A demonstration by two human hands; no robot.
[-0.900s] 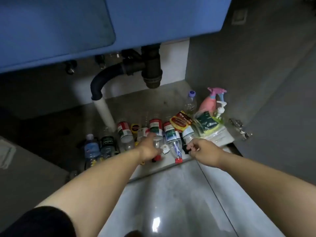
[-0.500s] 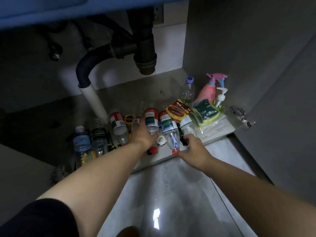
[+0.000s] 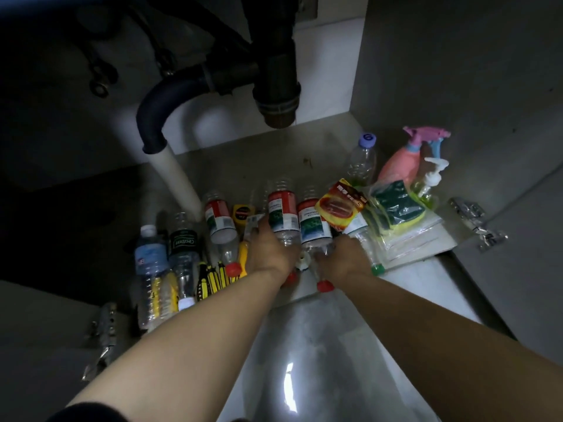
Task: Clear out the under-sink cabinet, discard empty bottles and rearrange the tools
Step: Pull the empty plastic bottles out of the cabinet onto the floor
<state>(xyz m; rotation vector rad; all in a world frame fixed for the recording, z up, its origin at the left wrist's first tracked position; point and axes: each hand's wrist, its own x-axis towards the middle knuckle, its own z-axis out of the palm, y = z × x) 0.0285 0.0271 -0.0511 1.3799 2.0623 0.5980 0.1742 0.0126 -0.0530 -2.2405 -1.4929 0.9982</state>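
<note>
Reaching into the under-sink cabinet [image 3: 320, 141], we are working along the front edge of its floor. At the far left, a blue-labelled water bottle [image 3: 150, 257] and a dark-labelled bottle [image 3: 183, 248] are lying beside yellow-and-black tool handles [image 3: 210, 277]. Next, a red-capped bottle [image 3: 220, 229] is lying with its cap toward us, just beside our left hand [image 3: 268, 254], which is curling over the neck end of a red-labelled clear bottle [image 3: 282, 213]. Our right hand [image 3: 344, 258] is closing around the lower part of the neighbouring red-labelled bottle [image 3: 313, 222], whose red cap [image 3: 325, 286] is sticking out below the wrist. Further right, a yellow-and-red packet [image 3: 339, 204] is resting on the bottles, and green scouring sponges [image 3: 396, 208], a purple-capped bottle [image 3: 362, 159] and a pink spray bottle [image 3: 402, 161] are sitting near the right wall.
</note>
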